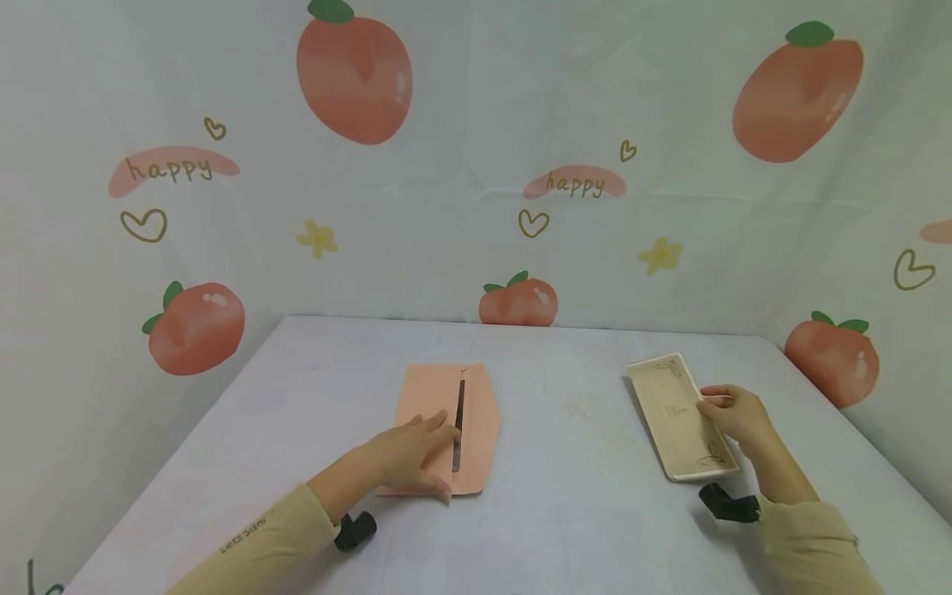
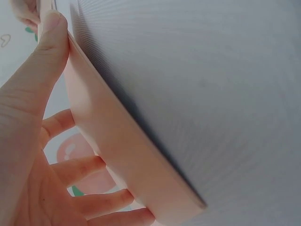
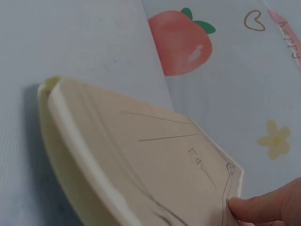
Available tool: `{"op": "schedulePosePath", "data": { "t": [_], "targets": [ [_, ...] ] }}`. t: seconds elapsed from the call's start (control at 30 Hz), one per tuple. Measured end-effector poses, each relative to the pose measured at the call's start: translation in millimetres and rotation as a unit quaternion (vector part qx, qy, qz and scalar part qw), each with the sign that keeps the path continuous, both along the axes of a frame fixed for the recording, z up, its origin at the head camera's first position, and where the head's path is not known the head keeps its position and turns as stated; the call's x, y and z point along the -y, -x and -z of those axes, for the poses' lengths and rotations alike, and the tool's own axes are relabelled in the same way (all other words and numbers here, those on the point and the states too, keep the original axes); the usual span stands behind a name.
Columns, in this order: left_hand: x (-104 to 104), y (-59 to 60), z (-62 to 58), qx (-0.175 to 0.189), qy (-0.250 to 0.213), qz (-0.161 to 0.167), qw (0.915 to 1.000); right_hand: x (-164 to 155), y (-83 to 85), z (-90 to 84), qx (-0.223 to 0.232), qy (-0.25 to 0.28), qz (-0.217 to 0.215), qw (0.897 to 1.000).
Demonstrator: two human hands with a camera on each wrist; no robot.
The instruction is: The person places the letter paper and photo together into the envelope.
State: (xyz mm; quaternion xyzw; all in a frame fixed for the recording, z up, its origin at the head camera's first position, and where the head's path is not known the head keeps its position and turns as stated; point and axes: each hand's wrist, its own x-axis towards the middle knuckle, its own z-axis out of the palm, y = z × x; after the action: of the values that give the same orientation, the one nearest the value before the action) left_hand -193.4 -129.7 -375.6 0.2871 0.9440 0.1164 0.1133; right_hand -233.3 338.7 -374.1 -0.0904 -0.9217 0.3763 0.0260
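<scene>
A pink envelope (image 1: 431, 390) lies on the table left of centre, its pointed flap side to the right and a dark strip (image 1: 460, 405) running down it. My left hand (image 1: 402, 456) rests on it with spread fingers. In the left wrist view, the thumb (image 2: 51, 44) is at the envelope's edge and the other fingers touch its face. On the right, my right hand (image 1: 742, 420) pinches the right long edge of a cream card (image 1: 662, 413) with dark corner ornaments. In the right wrist view the card (image 3: 150, 146) is tilted and looks layered; only the thumb shows clearly.
A white table (image 1: 550, 529) carries both items, with a wide gap between them. Behind it hangs a pale backdrop (image 1: 461, 207) printed with peaches, hearts and flowers. Black wrist devices (image 1: 729, 504) sit below both hands.
</scene>
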Motion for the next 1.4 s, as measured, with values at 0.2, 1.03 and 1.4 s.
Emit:
{"op": "schedulePosePath", "data": {
  "t": [0.2,1.03,1.4],
  "targets": [
    [0,-0.4,0.3,-0.005,0.005,0.001,1.0000,10,0.8,-2.9,-0.002,-0.004,-0.005,1.000],
    [0,-0.1,0.2,-0.003,0.005,0.003,1.0000,45,3.7,-15.6,-0.022,0.019,-0.042,0.999],
    [0,-1.2,0.3,-0.007,0.007,0.007,0.9999,53,5.9,-14.7,-0.031,0.066,-0.065,0.995]
  ]
}}
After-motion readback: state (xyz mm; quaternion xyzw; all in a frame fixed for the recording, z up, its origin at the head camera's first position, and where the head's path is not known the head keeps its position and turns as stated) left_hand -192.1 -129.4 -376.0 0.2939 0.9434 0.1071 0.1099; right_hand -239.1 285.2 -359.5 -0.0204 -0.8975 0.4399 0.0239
